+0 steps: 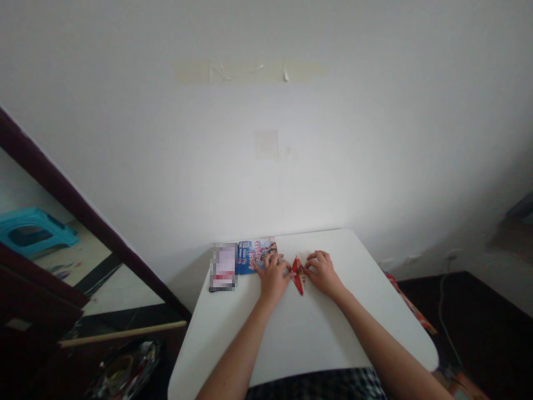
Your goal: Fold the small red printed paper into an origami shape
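A small folded red paper shape (pixel 298 274) lies on the white table (pixel 316 328) between my two hands. My left hand (pixel 273 275) rests at its left side, with fingers curled and fingertips pinching the paper's left edge. On the other side, my right hand (pixel 322 272) does the same, fingertips pressed on the paper's right edge. Both forearms stretch across the table toward the far edge.
A blue printed leaflet (pixel 254 254) lies at the far table edge beside my left hand, and a dark phone (pixel 224 267) lies left of it. A white wall stands behind the table. A blue plastic stool (pixel 33 230) shows at far left, and clutter lies on the floor.
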A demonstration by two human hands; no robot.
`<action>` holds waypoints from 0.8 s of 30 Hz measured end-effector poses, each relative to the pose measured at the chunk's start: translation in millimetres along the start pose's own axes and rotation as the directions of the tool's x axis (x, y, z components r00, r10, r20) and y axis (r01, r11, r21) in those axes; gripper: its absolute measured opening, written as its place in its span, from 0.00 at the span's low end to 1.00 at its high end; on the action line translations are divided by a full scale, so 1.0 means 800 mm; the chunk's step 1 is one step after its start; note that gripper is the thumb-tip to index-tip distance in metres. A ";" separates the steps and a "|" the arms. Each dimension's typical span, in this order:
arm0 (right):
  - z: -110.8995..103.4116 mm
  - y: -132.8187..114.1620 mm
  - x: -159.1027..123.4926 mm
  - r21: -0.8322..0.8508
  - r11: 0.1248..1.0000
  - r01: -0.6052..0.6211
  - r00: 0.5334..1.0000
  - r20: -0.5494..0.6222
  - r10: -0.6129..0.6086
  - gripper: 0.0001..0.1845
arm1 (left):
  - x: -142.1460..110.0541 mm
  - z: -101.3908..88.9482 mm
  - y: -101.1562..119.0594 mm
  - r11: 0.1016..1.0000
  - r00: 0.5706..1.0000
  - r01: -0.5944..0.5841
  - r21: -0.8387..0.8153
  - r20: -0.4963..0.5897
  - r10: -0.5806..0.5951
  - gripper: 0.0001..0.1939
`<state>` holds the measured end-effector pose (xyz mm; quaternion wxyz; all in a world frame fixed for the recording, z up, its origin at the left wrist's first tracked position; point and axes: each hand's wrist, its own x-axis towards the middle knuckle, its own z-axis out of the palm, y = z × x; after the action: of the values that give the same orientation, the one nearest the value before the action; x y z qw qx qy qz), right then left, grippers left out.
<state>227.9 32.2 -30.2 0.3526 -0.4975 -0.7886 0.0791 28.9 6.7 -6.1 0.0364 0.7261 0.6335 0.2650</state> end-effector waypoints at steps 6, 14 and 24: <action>-0.001 -0.006 -0.002 -0.049 0.999 0.014 1.000 0.019 -0.013 0.08 | 0.000 0.000 -0.002 1.000 1.000 0.010 -0.020 0.008 -0.010 0.08; -0.004 -0.014 -0.003 -0.119 0.993 0.004 0.999 0.033 0.000 0.10 | -0.001 -0.005 0.000 0.998 0.999 0.044 -0.044 -0.022 -0.045 0.10; -0.004 -0.010 -0.003 -0.124 0.992 0.002 0.999 0.040 0.003 0.07 | 0.000 -0.010 -0.002 0.997 0.999 0.012 -0.080 -0.041 -0.015 0.07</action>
<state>224.6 25.4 -24.9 0.3048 -0.5170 -0.7989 0.0399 24.1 4.4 0.3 0.0542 0.7141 0.6278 0.3048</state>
